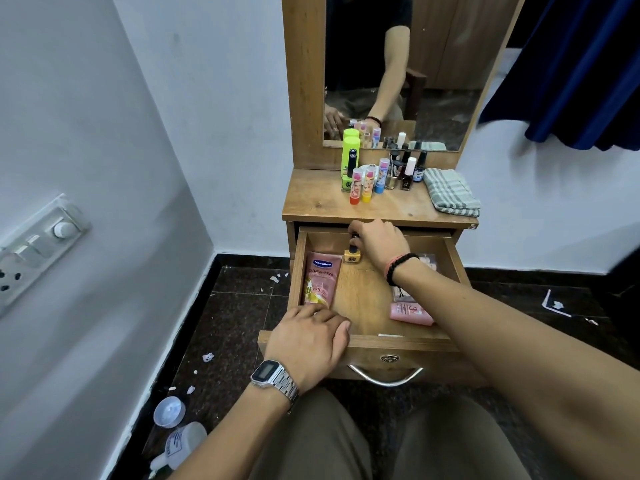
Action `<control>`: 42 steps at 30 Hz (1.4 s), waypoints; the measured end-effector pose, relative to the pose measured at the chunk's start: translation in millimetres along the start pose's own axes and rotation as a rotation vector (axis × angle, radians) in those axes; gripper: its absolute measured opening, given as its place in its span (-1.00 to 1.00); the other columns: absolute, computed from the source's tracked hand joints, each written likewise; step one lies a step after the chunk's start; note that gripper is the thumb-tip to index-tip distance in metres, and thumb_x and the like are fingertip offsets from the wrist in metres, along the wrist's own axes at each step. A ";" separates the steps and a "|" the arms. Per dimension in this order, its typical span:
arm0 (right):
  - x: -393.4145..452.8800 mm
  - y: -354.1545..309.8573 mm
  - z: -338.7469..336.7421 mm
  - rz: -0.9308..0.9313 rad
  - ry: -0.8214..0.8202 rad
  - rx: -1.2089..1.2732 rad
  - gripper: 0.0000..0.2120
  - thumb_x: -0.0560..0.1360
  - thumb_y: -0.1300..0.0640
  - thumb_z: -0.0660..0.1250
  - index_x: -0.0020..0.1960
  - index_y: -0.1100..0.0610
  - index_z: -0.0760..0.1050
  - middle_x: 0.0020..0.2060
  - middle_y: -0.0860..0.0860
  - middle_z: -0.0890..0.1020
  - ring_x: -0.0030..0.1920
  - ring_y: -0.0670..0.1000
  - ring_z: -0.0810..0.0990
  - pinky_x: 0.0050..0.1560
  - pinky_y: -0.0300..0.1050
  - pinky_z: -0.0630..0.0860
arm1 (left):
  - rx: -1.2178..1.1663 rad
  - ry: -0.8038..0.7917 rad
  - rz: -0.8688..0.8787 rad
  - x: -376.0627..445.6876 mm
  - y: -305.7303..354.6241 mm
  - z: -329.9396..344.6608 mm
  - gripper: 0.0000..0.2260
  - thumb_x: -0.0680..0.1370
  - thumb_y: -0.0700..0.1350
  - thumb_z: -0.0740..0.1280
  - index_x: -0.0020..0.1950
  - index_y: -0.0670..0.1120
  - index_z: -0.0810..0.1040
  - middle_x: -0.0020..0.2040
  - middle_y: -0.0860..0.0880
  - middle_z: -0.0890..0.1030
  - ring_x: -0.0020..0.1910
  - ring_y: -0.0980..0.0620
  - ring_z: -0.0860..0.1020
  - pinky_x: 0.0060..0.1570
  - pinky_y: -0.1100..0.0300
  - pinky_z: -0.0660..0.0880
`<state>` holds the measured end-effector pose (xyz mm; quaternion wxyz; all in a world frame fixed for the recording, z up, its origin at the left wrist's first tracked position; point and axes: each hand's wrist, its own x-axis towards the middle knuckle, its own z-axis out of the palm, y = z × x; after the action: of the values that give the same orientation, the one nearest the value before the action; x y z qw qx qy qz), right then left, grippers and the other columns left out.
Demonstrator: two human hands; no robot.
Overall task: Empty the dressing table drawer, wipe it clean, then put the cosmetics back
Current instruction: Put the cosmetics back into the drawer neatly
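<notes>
The wooden drawer (408,342) of the dressing table is pulled open. Inside it, a pink Vaseline tube (320,282) lies at the left and a yellow nail polish bottle (352,256) stands at the back. My right hand (379,242) reaches into the back of the drawer and pinches the bottle's black cap. My left hand (308,341) rests on the drawer's front left edge, fingers curled over it. A pink tube (410,312) and a clear packet (427,261) lie at the right, partly hidden by my right forearm.
On the tabletop (318,202) stand lip balms (363,183), a green bottle (349,157) and several nail polish bottles (407,171), with a folded checked cloth (450,192) at the right. A mirror (433,64) rises behind. A white bottle (180,445) and lid (169,410) lie on the dark floor.
</notes>
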<state>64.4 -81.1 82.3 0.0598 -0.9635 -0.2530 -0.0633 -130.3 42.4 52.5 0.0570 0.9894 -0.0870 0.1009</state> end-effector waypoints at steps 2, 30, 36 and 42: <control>-1.7 2.5 -2.3 -0.031 0.024 -0.007 -0.81 0.58 0.06 0.24 0.15 0.10 0.45 -0.05 0.12 0.64 -0.03 0.21 0.60 -0.09 0.01 0.53 | -0.005 -0.007 0.000 -0.2 0.2 -0.9 -0.52 0.60 0.12 -0.11 0.03 0.10 0.61 -0.02 0.16 0.65 0.08 0.12 0.53 0.09 0.17 0.39; 113.1 -15.3 -111.3 0.046 0.037 -0.087 -0.83 0.54 0.22 0.32 0.12 0.11 0.56 0.17 0.20 0.49 0.11 0.26 0.54 0.08 0.10 0.56 | 0.014 0.077 0.002 0.0 0.2 5.4 -0.58 0.59 0.12 -0.01 -0.08 0.10 0.65 -0.13 0.19 0.66 -0.01 0.17 0.57 -0.01 0.19 0.46; 113.1 -12.8 -110.8 0.078 0.002 -0.045 -0.82 0.53 0.19 0.35 0.13 0.14 0.54 0.15 0.20 0.49 0.05 0.24 0.57 0.07 0.10 0.58 | 0.018 0.089 0.015 0.1 0.4 4.0 -0.60 0.59 0.12 0.01 -0.09 0.11 0.65 -0.15 0.19 0.65 -0.04 0.17 0.57 -0.02 0.19 0.46; 114.1 -12.9 -106.1 0.048 0.026 0.002 -0.89 0.52 0.27 0.30 0.01 0.17 0.57 0.10 0.20 0.51 0.08 0.24 0.52 0.04 0.02 0.49 | 0.014 0.107 0.025 0.1 0.6 5.1 -0.61 0.59 0.11 0.02 -0.09 0.10 0.65 -0.16 0.18 0.65 -0.07 0.16 0.57 -0.04 0.19 0.47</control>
<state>146.8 -30.8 205.3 0.0658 -0.9684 -0.2290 -0.0743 -129.3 41.2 47.7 0.0532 0.9819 -0.0953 0.1549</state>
